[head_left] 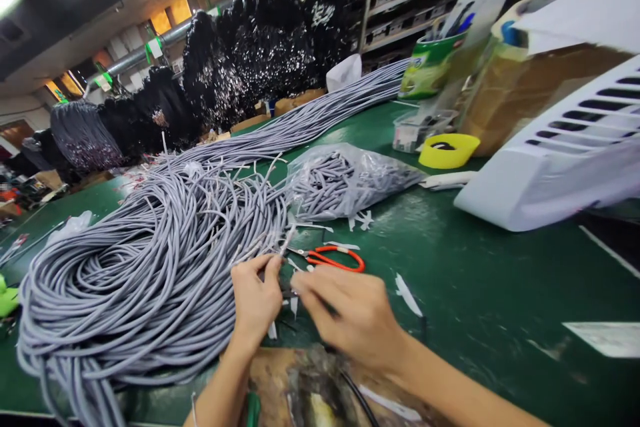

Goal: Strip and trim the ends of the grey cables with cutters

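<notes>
Left hand (257, 295), left of red scissors (325, 263): fingertips pinched, apparently on cable end (287, 240). Right hand (353, 310), near side of scissors: blurred, can't tell how closed or if holding. Grey cable pile (150, 273) left of scissors; tangled strands could snag, pull end loose.

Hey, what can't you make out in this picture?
In the head view:
Whatever the right hand may be pinching: motion blur.
Underside of the left hand: hidden by the hand's own back.
Far end of the white vented casing: cut off by the right edge.
Lower end of the black cable: cut off by the bottom edge.
</notes>
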A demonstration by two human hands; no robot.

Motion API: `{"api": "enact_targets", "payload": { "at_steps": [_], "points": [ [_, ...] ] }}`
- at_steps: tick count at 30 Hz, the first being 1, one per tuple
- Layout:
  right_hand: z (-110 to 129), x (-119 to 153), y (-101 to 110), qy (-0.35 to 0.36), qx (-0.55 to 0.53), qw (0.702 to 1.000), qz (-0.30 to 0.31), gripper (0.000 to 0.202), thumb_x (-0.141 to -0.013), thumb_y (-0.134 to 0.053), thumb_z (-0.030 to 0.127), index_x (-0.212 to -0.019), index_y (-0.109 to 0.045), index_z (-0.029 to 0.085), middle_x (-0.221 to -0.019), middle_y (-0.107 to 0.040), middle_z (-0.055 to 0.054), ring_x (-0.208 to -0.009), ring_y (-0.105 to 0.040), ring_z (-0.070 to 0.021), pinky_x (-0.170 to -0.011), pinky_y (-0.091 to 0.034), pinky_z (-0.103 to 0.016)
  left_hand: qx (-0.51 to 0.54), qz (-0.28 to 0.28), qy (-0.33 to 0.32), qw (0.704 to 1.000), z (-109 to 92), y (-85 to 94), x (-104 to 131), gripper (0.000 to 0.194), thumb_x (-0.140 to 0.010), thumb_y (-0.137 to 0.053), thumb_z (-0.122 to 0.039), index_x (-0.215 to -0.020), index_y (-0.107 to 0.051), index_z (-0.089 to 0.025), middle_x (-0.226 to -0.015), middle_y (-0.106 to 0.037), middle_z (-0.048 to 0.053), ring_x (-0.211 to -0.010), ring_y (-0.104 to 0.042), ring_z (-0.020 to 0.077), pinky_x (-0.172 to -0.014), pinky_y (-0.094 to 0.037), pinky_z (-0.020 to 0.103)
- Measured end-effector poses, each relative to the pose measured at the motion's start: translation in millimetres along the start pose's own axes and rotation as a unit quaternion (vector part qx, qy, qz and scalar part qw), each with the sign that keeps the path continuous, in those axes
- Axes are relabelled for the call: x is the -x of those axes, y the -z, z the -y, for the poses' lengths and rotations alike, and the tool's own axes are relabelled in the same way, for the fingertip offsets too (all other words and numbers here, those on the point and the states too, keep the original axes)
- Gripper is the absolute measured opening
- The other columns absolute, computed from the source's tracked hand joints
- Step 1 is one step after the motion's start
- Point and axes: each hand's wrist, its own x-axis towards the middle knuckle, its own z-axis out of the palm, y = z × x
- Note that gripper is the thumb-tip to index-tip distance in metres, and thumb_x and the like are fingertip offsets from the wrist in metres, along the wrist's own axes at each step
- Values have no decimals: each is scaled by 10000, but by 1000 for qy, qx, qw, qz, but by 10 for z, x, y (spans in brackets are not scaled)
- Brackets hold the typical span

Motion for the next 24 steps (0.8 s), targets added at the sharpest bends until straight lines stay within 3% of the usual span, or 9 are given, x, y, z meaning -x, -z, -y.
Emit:
{"api": "enact_targets", "payload": {
  "at_steps": [3,11,18,21,24],
  "points": [
    [-150,-30,2,-76,109,991,5,267,-866,-440,184,-679,-627,153,-579,-637,-34,-514,-565,-133,-524,-372,-250,40,-11,-13,999,-46,32,22,281,-811,-462,-195,-707,-712,-120,-635,-702,43,-567,-614,160,-552,-449,226],
    [-220,-46,21,-79,167,982,26,287,-874,-438,220,-676,-642,175,-591,-638,-25,-571,-522,-148,-555,-325,-272,9,-36,-74,997,-96,44,88,260,-815,-469,-214,-785,-716,-138,-728,-728,78,-643,-657,193,-600,-496,254],
    [-227,-56,20,-90,76,992,50,273,-868,-429,205,-690,-634,173,-589,-630,-27,-578,-499,-158,-551,-346,-280,-36,-18,-107,994,-126,43,115,244,-814,-464,-192,-781,-700,-137,-661,-698,72,-553,-613,161,-547,-468,236],
    [-227,-46,2,-112,-21,993,24,253,-851,-445,179,-665,-617,177,-606,-645,-30,-554,-521,-144,-571,-412,-273,2,-4,-85,996,-140,38,113,254,-815,-456,-208,-779,-698,-139,-695,-705,73,-609,-624,175,-586,-475,243],
    [-212,-32,-9,-91,-76,993,4,233,-828,-458,145,-659,-613,181,-582,-639,-25,-526,-537,-137,-566,-452,-275,28,-2,-46,999,-148,17,116,265,-809,-454,-218,-716,-687,-132,-633,-685,55,-567,-602,165,-547,-456,230]
  ]
}}
